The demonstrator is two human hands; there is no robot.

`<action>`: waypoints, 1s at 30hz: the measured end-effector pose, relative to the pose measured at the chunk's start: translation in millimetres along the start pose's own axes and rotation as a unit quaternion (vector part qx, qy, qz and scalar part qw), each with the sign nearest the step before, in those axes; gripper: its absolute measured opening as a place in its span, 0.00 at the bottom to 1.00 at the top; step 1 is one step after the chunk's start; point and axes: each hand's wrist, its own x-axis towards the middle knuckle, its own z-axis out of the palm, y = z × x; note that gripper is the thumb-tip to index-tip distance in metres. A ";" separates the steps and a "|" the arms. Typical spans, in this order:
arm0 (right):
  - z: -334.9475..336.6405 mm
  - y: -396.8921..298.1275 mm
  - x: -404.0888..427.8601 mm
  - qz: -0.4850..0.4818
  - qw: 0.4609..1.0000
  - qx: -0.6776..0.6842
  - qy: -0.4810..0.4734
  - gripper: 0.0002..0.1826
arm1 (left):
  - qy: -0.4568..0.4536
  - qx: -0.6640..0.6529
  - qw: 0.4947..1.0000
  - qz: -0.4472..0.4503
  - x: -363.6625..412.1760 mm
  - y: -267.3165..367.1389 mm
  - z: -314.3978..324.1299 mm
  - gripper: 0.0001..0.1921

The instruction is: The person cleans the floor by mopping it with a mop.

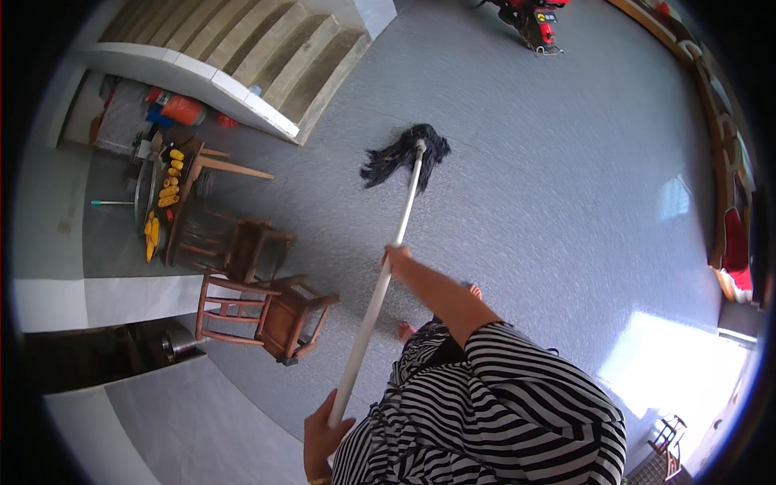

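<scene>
A mop with a long white handle slants across the middle of the view. Its dark, stringy head lies spread on the grey speckled floor. My right hand is wrapped around the handle partway along, with that arm stretched forward. Near the handle's upper end, at the bottom of the view, my left hand holds it, its thumb against the shaft. Part of the left palm side is hidden. The mop head is well ahead of my bare feet.
Two wooden chairs stand at left beside a wooden table bearing corn cobs. Concrete stairs rise at upper left. A red motorbike is at the top. Wooden seating lines the right side; another chair stands lower right.
</scene>
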 end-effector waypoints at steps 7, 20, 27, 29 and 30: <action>-74.4 -117.2 41.3 -0.032 0.991 0.129 0.021 0.08 | -0.102 0.126 0.981 0.104 88.6 102.4 14.7 0.28; -267.1 -171.2 26.7 -0.089 0.911 0.393 0.087 0.08 | -0.238 0.296 0.883 0.277 147.1 203.0 64.1 0.29; -382.1 -135.7 -7.9 -0.138 0.826 0.523 0.156 0.07 | -0.328 0.366 0.784 0.378 160.0 252.2 110.4 0.27; -412.2 -119.6 -18.0 -0.138 0.791 0.566 0.186 0.07 | -0.345 0.370 0.755 0.417 161.2 263.3 126.5 0.27; -425.8 -110.4 -24.4 -0.151 0.776 0.579 0.199 0.07 | -0.353 0.371 0.735 0.444 161.3 268.4 134.5 0.27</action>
